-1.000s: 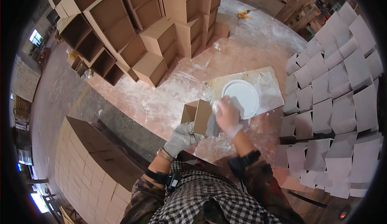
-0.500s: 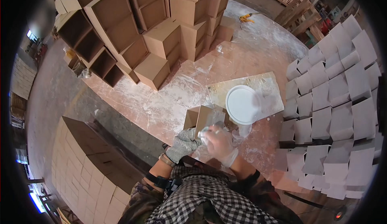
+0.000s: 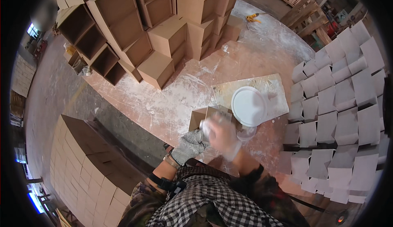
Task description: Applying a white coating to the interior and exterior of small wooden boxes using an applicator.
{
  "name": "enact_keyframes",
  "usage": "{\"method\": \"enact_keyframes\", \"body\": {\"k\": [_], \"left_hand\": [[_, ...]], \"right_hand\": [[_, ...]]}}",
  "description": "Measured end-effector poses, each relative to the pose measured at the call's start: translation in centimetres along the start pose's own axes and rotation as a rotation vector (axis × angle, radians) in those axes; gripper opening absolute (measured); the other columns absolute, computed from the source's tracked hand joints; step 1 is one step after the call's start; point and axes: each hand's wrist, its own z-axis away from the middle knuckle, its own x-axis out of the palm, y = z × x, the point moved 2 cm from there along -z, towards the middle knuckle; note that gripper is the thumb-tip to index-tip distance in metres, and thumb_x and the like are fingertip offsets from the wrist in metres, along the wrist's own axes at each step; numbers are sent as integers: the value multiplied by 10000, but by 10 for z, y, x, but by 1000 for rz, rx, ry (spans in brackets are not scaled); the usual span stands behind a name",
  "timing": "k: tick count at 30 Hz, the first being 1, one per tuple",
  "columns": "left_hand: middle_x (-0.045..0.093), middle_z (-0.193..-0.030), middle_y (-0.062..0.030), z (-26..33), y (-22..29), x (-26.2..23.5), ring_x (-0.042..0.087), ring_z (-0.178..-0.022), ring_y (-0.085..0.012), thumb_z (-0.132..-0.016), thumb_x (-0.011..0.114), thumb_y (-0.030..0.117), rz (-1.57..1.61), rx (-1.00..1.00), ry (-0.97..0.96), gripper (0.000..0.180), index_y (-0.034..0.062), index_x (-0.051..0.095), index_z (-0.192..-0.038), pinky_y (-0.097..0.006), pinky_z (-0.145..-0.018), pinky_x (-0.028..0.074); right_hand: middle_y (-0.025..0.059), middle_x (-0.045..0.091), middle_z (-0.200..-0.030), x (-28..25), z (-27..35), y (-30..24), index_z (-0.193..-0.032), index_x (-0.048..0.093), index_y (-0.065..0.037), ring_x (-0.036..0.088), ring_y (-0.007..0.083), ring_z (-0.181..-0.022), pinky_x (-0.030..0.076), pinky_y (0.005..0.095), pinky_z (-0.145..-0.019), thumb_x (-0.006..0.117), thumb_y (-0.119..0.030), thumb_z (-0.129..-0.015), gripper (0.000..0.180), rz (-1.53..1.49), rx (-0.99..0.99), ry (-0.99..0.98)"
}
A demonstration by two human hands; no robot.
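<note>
My left hand, in a grey knitted glove, is closed on the near edge of a small brown cardboard-like box, whose open compartment faces up. My right hand, in a thin translucent glove, is smeared by motion over the same box. Something whitish shows at its closed fingers, too blurred to name. Just right of the box stands a round white tub or lid. Beneath it lies a pale, stained board. A translucent plastic container sits partly behind my right hand.
Stacked brown open boxes rise at the far left of the powder-dusted table. A tall stack of grey-white boxes lines the right. More boxes stand at the lower left. A yellow tool lies near the far edge.
My right hand has shifted slightly up over the box and blurred. My left hand stays at the box's near edge. The whole view has moved a little.
</note>
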Motion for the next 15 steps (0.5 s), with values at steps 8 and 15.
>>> {"method": "enact_keyframes", "body": {"k": [8, 15], "left_hand": [[654, -872, -101, 7, -19, 5, 632, -827, -298, -796, 664, 335, -301, 63, 81, 307, 103, 615, -991, -383, -732, 502], [646, -902, -112, -15, 20, 8, 624, -850, -294, -819, 655, 365, -172, 70, -7, 290, 115, 634, -963, -381, -729, 502]], "right_hand": [[133, 611, -850, 0, 13, -11, -896, 651, -120, 616, 335, -761, 491, 434, -668, 512, -56, -784, 189, -21, 40, 12], [142, 636, -875, -8, -34, 39, -885, 646, -115, 631, 321, -760, 505, 440, -679, 545, -69, -766, 163, 63, 200, 77]]}}
